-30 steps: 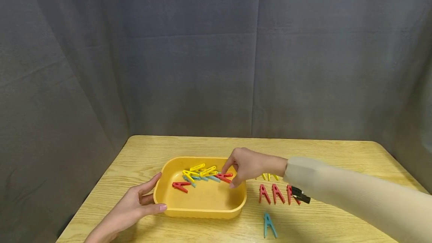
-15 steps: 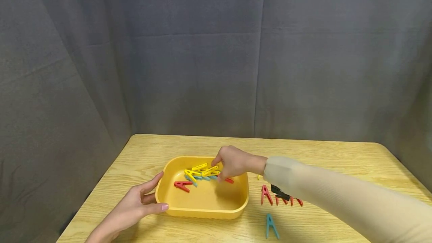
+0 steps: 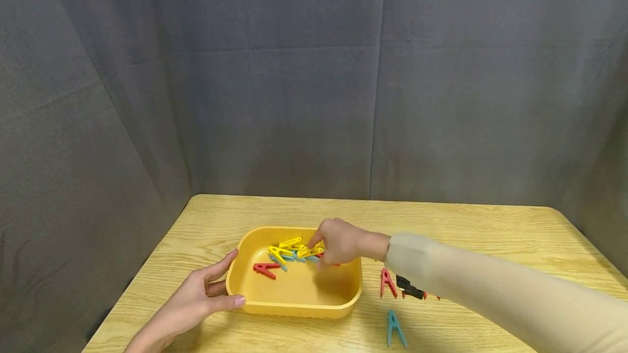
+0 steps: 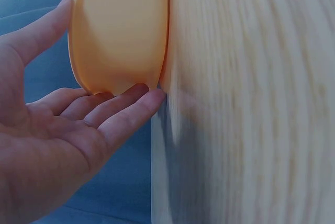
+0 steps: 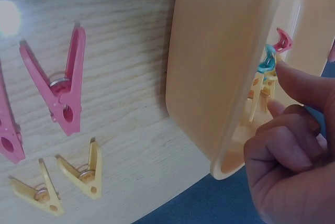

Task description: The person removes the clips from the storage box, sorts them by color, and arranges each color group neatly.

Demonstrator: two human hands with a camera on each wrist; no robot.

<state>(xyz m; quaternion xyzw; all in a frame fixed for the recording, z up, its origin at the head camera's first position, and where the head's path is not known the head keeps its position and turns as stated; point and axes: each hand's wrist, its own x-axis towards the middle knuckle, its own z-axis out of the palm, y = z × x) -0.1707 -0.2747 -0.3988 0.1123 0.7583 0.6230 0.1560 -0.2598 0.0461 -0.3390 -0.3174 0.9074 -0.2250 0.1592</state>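
Note:
A yellow plastic basin [image 3: 289,310] holds a loose pile of spring clothespins. My left hand [image 3: 198,293] grips its left end, thumb at the front rim and fingers along the end wall; the left wrist view shows those fingertips low against the basin [image 4: 120,30]. Inside the basin my right hand [image 3: 342,241] reaches into the pile, index fingertip right at a yellow clothespin [image 3: 309,253], thumb apart from it. Blue clothespins lie beneath the yellow ones, and a red clothespin [image 3: 265,270] lies to the left. The right wrist view shows the right hand's [image 5: 298,145] other fingers curled.
To the basin's right, a blue clothespin [image 3: 395,328] lies nearest the front, with a row of red clothespins [image 3: 387,283] behind it. Yellow clothespins [image 5: 84,169] lie beside the red ones, hidden under the right sleeve [image 3: 456,266] in the head view. A grey curtain [image 3: 284,124] hangs behind the table.
My right hand has moved left, from a red clothespin to the yellow ones, which have shifted slightly. The left hand keeps its hold on the basin.

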